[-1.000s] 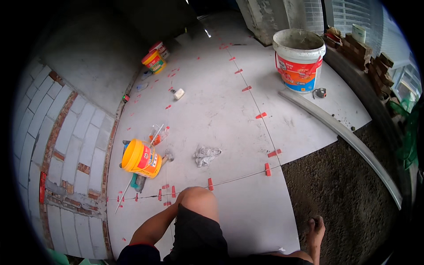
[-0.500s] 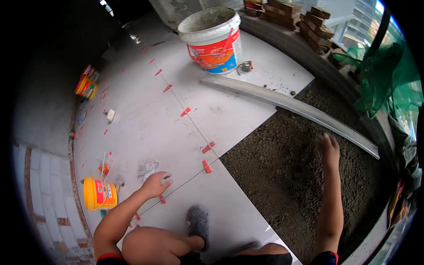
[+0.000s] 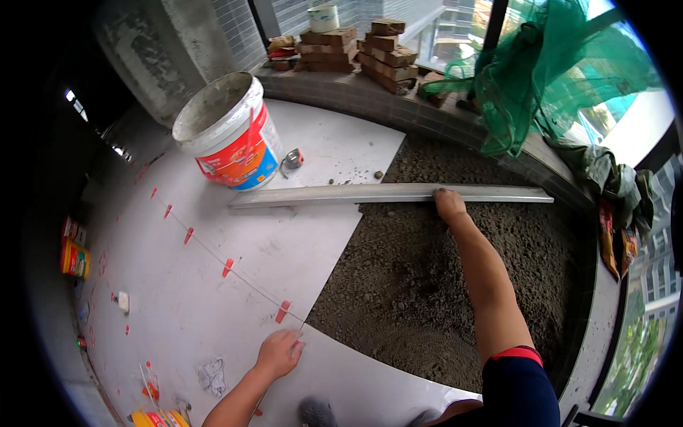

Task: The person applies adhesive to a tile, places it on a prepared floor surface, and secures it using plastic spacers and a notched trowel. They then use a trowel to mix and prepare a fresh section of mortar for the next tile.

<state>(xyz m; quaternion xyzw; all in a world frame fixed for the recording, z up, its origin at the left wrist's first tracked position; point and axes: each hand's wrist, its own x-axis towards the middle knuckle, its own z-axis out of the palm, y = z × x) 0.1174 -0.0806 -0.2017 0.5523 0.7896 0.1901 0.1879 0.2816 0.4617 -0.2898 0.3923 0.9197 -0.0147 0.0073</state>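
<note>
A long silver metal straightedge lies across the pale floor tiles and over the bed of dark, crumbly mortar. My right hand reaches over the mortar with its fingers closed on the near edge of the bar, right of its middle. Low over the tile joint, my left hand hovers with loosely bent fingers, holding nothing that I can see. Red tile-levelling wedges line the joint, one just above this hand. My left fingertips are partly hidden.
A large mortar-stained bucket stands beyond the bar's left end, with a tape measure beside it. Stacked bricks and green netting occupy the window ledge. Yellow buckets stand at the left; a crumpled white piece lies nearer.
My right hand has moved forward from above the mortar and taken hold of the straightedge. The view has swung to the right. My left hand stays near the tile joint.
</note>
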